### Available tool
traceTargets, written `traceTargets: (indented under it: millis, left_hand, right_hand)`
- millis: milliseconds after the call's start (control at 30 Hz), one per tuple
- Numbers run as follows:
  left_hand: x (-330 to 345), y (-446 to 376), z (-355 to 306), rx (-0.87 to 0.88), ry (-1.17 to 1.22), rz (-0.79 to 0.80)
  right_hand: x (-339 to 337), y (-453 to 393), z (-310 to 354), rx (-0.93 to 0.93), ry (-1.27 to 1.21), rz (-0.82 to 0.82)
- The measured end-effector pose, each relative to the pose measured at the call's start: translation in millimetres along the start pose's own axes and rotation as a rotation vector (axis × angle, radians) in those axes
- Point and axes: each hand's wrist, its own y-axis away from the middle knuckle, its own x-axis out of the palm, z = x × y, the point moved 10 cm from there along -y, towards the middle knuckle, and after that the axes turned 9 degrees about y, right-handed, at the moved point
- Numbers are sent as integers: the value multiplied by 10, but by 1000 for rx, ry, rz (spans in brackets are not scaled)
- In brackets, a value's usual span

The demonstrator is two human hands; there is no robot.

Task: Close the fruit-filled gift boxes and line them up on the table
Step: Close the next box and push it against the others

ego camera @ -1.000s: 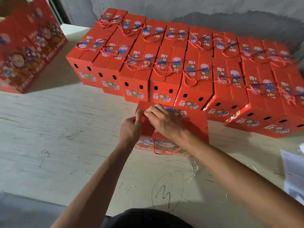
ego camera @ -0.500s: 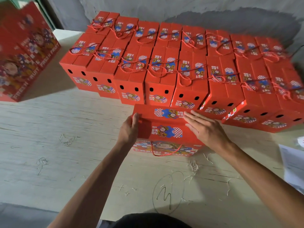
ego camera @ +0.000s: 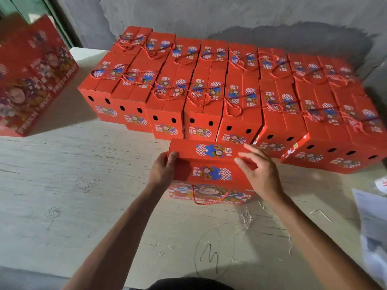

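Observation:
A red gift box (ego camera: 211, 162) with cartoon prints stands on the pale table (ego camera: 83, 185) in front of me, its top flaps folded down and a red cord handle hanging over its front. My left hand (ego camera: 162, 171) holds the box's left end, thumb on top. My right hand (ego camera: 258, 170) rests on the right part of the lid with fingers loosely spread. Behind it, several closed red gift boxes (ego camera: 201, 105) stand in rows against the wall, cord handles lying on their tops.
Large red printed cartons (ego camera: 31, 80) stand at the far left. White papers (ego camera: 372, 222) lie at the right edge of the table. Scraps of shredded filler (ego camera: 246, 216) and pen scribbles mark the tabletop near me. A grey wall (ego camera: 230, 15) backs the rows.
My right hand moved from the box's left top, where both hands pressed a flap, across to the right side of the lid. The lid now lies flat. My left hand stays at the left end.

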Motion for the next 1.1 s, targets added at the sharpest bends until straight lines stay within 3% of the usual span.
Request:
traceTargets:
  millis: [100,200,267,367,500,567,633,733,967,1100]
  left_hand:
    - [-7,20,49,-45,73,15]
    - [28,68,8,-35,59,58]
    - [-36,109,-215,214,-254,-64]
    - [117,467,-756,745,-613,-237]
    - [604,868,-847,1092,-752,19]
    - [820,863,-709,1017,-820,203]
    - [989,686,-461,774,-1003,356]
    - [1009,468,-360,579,-1036,379]
    - [997,347,-434,575,-927,386]
    - [977,378,-496,676,-929,365]
  right_hand:
    - [28,-17,-75,43,22,202]
    - [-29,-27,-19,-20,107,227]
    - [-6,-40,-3,-55,249,217]
    - [68,-95,129,-164,416,189]
    - [36,-260,325,-257,315,102]
    - [-37,-468,318,-194,272,95]
    - [-99,-657,332,-178,265,114]
    - [-121,-779,297,-179,229,142]
    - [55,-596,216,-183,225,255]
    - [97,-454,219,-204,137,284]
